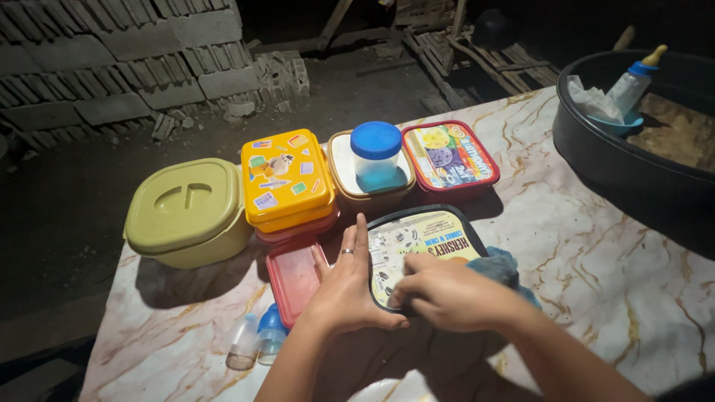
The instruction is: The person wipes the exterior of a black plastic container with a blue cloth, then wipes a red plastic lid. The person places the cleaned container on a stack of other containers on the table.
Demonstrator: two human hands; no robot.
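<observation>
As seen from above: both hands work at lower centre of the frame.
Left hand (pixel 344 286): fingers spread flat, steadying the lid's left edge.
Lid (pixel 424 240): black-rimmed, printed, lying on the counter (pixel 596 246), centre frame.
Right hand (pixel 447 294): fingers curled, pressing a blue cloth (pixel 500 266) onto the lid.
Behind: green box (pixel 186 212), yellow box (pixel 287 179), blue-capped jar (pixel 376 152), red tub (pixel 449 158).

Both hands (pixel 350 286) cover the near half of the black-rimmed lid (pixel 424 234), the blue cloth (pixel 503 264) mostly tucked behind the right hand (pixel 447 294), and the black tub (pixel 633 149) runs off the right edge.
</observation>
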